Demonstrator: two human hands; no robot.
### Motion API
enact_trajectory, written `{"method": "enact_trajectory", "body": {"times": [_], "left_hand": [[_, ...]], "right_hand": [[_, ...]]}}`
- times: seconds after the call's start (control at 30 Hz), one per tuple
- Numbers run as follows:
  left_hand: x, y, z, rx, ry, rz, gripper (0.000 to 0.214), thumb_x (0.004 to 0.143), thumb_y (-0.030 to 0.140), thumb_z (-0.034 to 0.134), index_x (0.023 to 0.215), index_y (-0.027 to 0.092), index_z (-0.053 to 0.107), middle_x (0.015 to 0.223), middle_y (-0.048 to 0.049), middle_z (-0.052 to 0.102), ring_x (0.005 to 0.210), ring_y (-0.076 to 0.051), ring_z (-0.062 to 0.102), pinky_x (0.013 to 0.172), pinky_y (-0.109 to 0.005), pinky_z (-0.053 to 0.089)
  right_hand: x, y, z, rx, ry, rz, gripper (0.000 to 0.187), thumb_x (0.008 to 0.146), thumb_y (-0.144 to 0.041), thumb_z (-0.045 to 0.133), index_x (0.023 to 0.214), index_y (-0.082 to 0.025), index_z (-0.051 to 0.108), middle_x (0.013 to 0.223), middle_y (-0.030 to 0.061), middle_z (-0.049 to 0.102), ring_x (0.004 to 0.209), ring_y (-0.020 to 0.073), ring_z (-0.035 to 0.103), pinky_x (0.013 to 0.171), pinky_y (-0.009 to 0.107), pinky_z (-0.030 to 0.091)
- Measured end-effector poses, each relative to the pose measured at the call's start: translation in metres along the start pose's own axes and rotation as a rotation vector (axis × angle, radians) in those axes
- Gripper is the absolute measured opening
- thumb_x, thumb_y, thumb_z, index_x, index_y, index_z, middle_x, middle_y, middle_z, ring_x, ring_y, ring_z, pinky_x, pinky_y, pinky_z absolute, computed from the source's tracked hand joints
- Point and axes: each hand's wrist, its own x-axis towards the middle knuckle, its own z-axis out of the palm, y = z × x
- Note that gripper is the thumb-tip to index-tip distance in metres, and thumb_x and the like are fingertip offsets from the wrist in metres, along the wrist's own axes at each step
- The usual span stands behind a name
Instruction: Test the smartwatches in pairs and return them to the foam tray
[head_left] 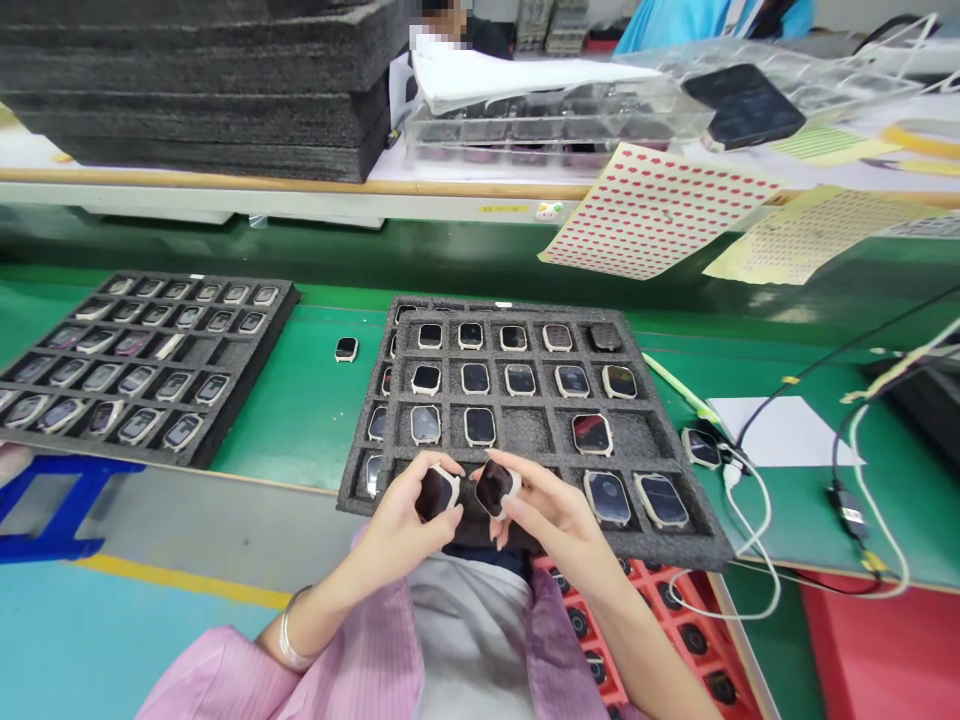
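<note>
Hands come close together low in the centre, fingertips almost touching. The left hand [401, 520] pinches the left watch [436, 492] by its pale rim. The right hand [559, 515] grips the right watch [495, 487] the same way, with the dark glass tilted up. The two watches sit side by side just over the near edge of the foam tray [526, 430].

That tray runs from the hands toward 12 o'clock. Most of its pockets hold more watches, and a few are bare. One bare pocket lies just past the hands at 12 o'clock. A second tray [247, 375], also filled, lies at 10 o'clock. A loose watch [346, 348] rests on the green tabletop [300, 410] between the two trays. At 3 o'clock a white cable [757, 500] loops to another watch [701, 447]. A red crate [667, 630] shows under the tray at 5 o'clock. Far off at 1 o'clock a sheet of red stickers [652, 210] hangs over the shelf edge, and at 11 o'clock is a stack of foam sheets [202, 80].

By the look of it, the pair is being held up and compared or looked over. Any move from here calls for keeping the grip on the rims and off the glass. A bare pocket would have to be lined up squarely before either watch goes down.
</note>
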Motion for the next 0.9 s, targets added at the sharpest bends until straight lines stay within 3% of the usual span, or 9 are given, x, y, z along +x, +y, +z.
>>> {"method": "enact_trajectory", "body": {"times": [0.17,0.37,0.47,0.63,0.77,0.9], "left_hand": [[-0.0001,-0.0002,0.0007,-0.002,0.003,-0.009,0.032,0.082,0.017,0.057,0.112,0.021,0.046,0.074,0.0048,0.044,0.055,-0.009,0.041,0.051,-0.02,0.036],[0.002,-0.0002,0.0017,0.023,-0.013,0.032,0.029,0.081,0.014,0.056,0.108,0.021,0.048,0.075,0.0046,0.045,0.059,-0.009,0.041,0.055,-0.02,0.035],[0.0026,0.0002,0.0022,0.055,-0.018,0.06,0.026,0.078,0.011,0.055,0.102,0.019,0.05,0.078,0.0033,0.049,0.065,-0.01,0.043,0.06,-0.021,0.036],[0.0029,0.001,0.0025,0.005,-0.003,0.031,0.03,0.081,0.016,0.056,0.109,0.02,0.049,0.073,0.0047,0.044,0.057,-0.01,0.041,0.057,-0.022,0.035],[0.0036,0.0008,0.0025,0.048,0.001,0.059,0.025,0.077,0.013,0.058,0.101,0.019,0.051,0.073,0.0042,0.046,0.062,-0.011,0.042,0.059,-0.021,0.034],[0.0045,-0.002,0.0025,0.004,0.0,0.054,0.029,0.079,0.016,0.057,0.106,0.02,0.05,0.075,0.0036,0.047,0.062,-0.011,0.043,0.059,-0.021,0.035]], "right_hand": [[0.0,0.0002,0.0004,0.062,0.009,-0.01,0.049,0.09,-0.027,0.067,0.136,-0.025,0.051,0.095,0.0064,0.067,0.065,0.0156,0.065,0.053,0.027,0.056],[-0.0001,0.0037,-0.0014,0.048,0.015,0.015,0.043,0.09,-0.028,0.066,0.131,-0.02,0.056,0.072,0.0033,0.068,0.061,0.0155,0.063,0.053,0.025,0.054],[-0.0004,0.0038,-0.0028,0.035,0.01,0.034,0.043,0.09,-0.03,0.066,0.131,-0.02,0.057,0.07,0.0024,0.067,0.059,0.0146,0.062,0.055,0.026,0.054],[-0.0015,0.0045,-0.0047,0.018,0.024,0.048,0.048,0.089,-0.032,0.067,0.134,-0.018,0.055,0.068,0.0029,0.066,0.056,0.0154,0.06,0.053,0.027,0.053],[-0.0015,0.0058,-0.0047,0.024,0.024,0.038,0.047,0.089,-0.033,0.067,0.132,-0.018,0.056,0.069,0.0027,0.065,0.055,0.0143,0.059,0.052,0.026,0.052],[-0.0011,0.0056,-0.0044,0.013,0.022,0.037,0.048,0.089,-0.032,0.067,0.133,-0.018,0.056,0.069,0.0023,0.064,0.055,0.0138,0.058,0.052,0.026,0.052]]}}
